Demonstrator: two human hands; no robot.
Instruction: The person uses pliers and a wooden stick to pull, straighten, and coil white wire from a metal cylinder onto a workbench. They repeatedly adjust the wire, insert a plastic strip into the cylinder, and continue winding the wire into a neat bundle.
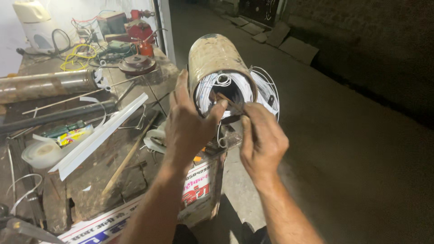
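Observation:
A worn metal cylinder (214,56) lies at the bench's right edge with its open end towards me. White wire windings (205,92) line the inside and loop out at the right side. My left hand (185,124) cups the cylinder's left rim, thumb at the opening. My right hand (262,138) pinches a thin dark strip (233,105) that reaches into the opening among the windings.
The cluttered wooden workbench (97,174) carries a long metal tube (47,83), a dark rod (54,115), a white plastic strip (97,135), a roll of white tape (40,153), a wooden stick (129,156) and wires. A bare concrete floor (343,149) lies to the right.

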